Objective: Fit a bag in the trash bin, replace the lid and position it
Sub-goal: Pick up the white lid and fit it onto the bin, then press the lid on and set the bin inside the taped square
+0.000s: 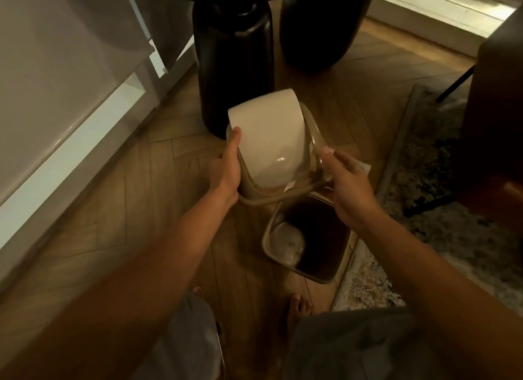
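The bin's lid (268, 142), a beige frame with a white swing flap, is lifted off and held above the floor. My left hand (226, 167) grips its left side. My right hand (345, 181) grips the right edge of the frame together with a bit of white plastic (365, 167), apparently a bag. Below the lid stands the open beige trash bin (334, 277) on the wooden floor, dark inside, with a crumpled pale bag (288, 243) lying against its left inner wall.
A black table pedestal (235, 62) and a dark rounded object (319, 25) stand just beyond the lid. White cabinets (56, 96) line the left. A patterned rug (424, 224) and a brown chair (495, 125) lie right. My bare feet (300, 306) are beside the bin.
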`<state>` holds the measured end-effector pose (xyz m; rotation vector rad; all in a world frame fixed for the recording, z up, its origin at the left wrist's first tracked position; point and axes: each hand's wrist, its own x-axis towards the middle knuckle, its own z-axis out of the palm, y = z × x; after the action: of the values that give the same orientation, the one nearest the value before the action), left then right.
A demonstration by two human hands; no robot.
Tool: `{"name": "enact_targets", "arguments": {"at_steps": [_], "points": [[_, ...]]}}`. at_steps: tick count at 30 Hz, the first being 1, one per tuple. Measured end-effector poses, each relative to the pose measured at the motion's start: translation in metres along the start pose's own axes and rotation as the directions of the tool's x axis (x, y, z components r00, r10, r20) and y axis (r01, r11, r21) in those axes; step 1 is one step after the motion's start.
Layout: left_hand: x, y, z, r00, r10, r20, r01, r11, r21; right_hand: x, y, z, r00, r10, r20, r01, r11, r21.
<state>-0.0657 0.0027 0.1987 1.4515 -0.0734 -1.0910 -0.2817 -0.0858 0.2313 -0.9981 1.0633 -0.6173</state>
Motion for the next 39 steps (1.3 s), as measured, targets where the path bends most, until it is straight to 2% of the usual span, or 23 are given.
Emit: {"name": "enact_targets", "arguments": {"at_steps": [4,8,15,22,28,39], "points": [[-0.007,-0.007,0.012,0.996,-0.030,0.083,0.022,0.994,0.105,0.006,-0.004,-0.028,0.998,-0.060,-0.008,0.058,0.986,-0.154],[-0.013,-0.014,0.023,0.994,0.011,0.107,-0.037,0.969,0.245,0.004,0.003,-0.043,0.996,-0.040,-0.074,0.020,0.969,-0.246],[-0.017,-0.030,0.034,0.985,-0.021,0.169,-0.070,0.856,0.513,0.003,0.017,-0.073,0.997,0.039,-0.069,-0.061,0.934,-0.353],[-0.015,-0.058,0.032,0.967,-0.124,0.223,-0.055,0.751,0.658,-0.001,0.042,-0.098,0.975,0.213,-0.056,-0.211,0.831,-0.515],[-0.012,-0.077,0.030,0.952,-0.208,0.223,-0.003,0.724,0.690,-0.006,0.063,-0.107,0.949,0.315,-0.014,-0.264,0.768,-0.584],[-0.011,-0.092,0.027,0.920,-0.255,0.298,-0.024,0.721,0.693,-0.009,0.079,-0.118,0.951,0.306,-0.034,-0.273,0.785,-0.556]]}}
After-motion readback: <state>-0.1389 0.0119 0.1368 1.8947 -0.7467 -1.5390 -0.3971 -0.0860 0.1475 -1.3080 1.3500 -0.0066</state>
